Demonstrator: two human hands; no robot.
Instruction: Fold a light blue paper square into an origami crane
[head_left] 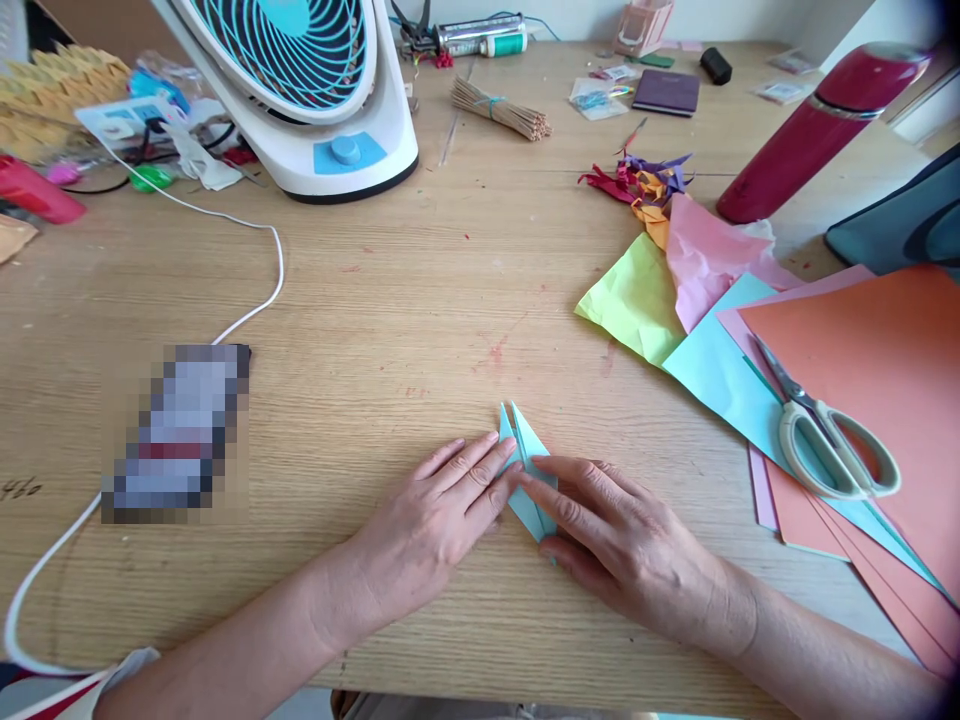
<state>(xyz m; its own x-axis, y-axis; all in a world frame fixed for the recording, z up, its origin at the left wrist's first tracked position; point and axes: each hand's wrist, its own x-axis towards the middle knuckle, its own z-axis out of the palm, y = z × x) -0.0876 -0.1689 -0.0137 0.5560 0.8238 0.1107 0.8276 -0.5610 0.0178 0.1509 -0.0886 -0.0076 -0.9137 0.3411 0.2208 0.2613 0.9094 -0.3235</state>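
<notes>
A small light-blue folded paper piece (525,440) with two pointed tips lies on the wooden table (390,300) near the front edge. My left hand (442,510) rests flat beside it, fingers stretched out, fingertips pressing its left side. My right hand (615,530) lies over its lower right part, fingers extended and pressing the paper down, thumb tucked under near the lower tip. Both hands touch the paper; neither lifts it.
Coloured paper sheets (862,370) with scissors (832,440) on them lie at the right. A red flask (817,130), paper scraps (645,185), a white desk fan (315,90) with a white cable (255,300), a stick bundle (499,108) and a blurred-out object (180,430) surround the area.
</notes>
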